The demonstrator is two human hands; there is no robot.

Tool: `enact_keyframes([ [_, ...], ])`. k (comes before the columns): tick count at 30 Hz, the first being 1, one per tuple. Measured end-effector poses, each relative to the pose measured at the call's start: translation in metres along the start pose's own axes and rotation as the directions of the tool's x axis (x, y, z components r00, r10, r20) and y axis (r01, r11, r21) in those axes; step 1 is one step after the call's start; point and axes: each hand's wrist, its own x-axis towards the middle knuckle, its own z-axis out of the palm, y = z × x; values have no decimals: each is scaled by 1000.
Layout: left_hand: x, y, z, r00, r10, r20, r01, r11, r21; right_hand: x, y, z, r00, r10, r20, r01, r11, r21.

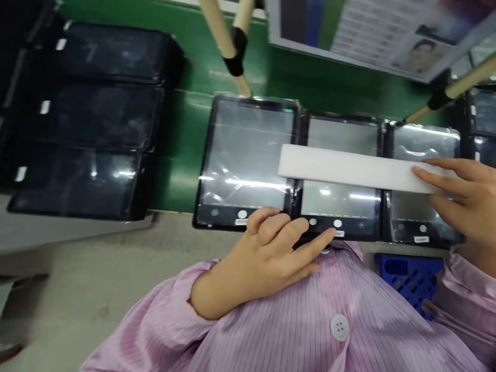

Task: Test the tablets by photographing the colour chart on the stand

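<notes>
My right hand (465, 196) grips the end of a long white foam strip (349, 166), thumb below and fingers above. The strip lies across or just over the middle tablet (341, 199) and the right tablet (422, 142), its far end reaching the edge of the left tablet (251, 139). At the bottom bezels of the left and middle tablets is my left hand (275, 250), holding nothing. Its index finger stretches toward a white label (338, 234) on the middle tablet, while the other fingers are loosely bent. Whether the fingertip touches cannot be told.
Several dark, film-wrapped devices (96, 116) stand in a row on the left of the green bench (174, 170). Beige pipe posts (219, 31) rise behind the tablets, beside a framed printed board (372, 36). Below the bench edge sits a blue plastic crate (411, 274).
</notes>
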Motion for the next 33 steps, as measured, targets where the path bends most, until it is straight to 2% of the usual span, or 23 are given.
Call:
enact_keyframes([
  [3, 18, 9, 12, 994, 27, 102, -29, 999, 22, -6, 2, -1, 999, 12, -41, -12, 1000, 13],
  [5, 24, 12, 13, 988, 24, 154, -33, 998, 56, -14, 8, -2, 998, 41, -54, -41, 999, -3],
  [8, 35, 17, 10, 988, 70, 135, -75, 997, 34, -33, 26, -4, 994, 85, -67, -87, 996, -20],
  [11, 57, 30, 15, 981, 134, 140, -133, 991, -23, -55, 49, -7, 987, 133, -92, -133, 991, 3],
  [17, 110, 72, 55, 958, 201, 202, -185, 978, -93, -99, 86, -17, 955, 266, -133, -262, 964, 48],
  [20, 125, 85, 74, 947, 231, 223, -215, 972, -94, -112, 93, -23, 924, 362, -119, -359, 932, 49],
  [22, 129, 89, 80, 943, 222, 249, -212, 975, -67, -119, 96, -24, 902, 418, -104, -414, 908, 60],
  [25, 131, 88, 77, 938, 234, 256, -225, 972, -67, -128, 99, -21, 886, 453, -99, -447, 891, 82],
  [28, 126, 79, 62, 933, 285, 220, -263, 957, -123, -136, 101, -14, 893, 432, -122, -423, 901, 93],
  [31, 112, 67, 46, 940, 297, 167, -276, 951, -140, -147, 97, -7, 909, 383, -162, -376, 924, 74],
  [33, 99, 59, 38, 958, 255, 130, -240, 963, -122, -157, 89, -3, 902, 387, -191, -384, 922, 54],
])
